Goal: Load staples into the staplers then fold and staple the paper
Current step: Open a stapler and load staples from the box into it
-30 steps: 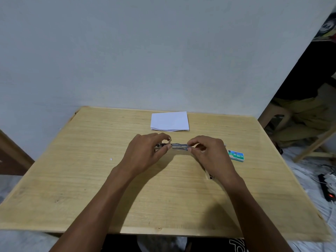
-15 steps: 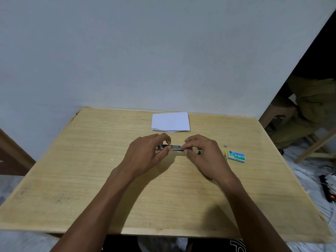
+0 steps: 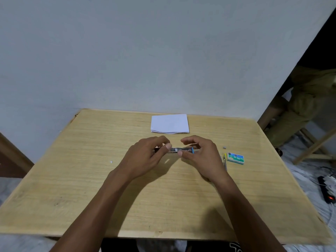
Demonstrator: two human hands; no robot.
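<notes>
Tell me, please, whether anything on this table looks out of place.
Only stray bits: a tiny white scrap at the left of the light wooden table, and a small grey piece loose near the green staple box.

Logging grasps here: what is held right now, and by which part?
A small silver metal stapler with a blue end: the left hand grips its left end, the right hand pinches near the blue right end.

A plain room in what looks like a home: a wooden table (image 3: 72, 179) set against a pale painted wall (image 3: 145, 51), a power strip (image 3: 326, 190) on the cloth-strewn floor (image 3: 307, 171).
</notes>
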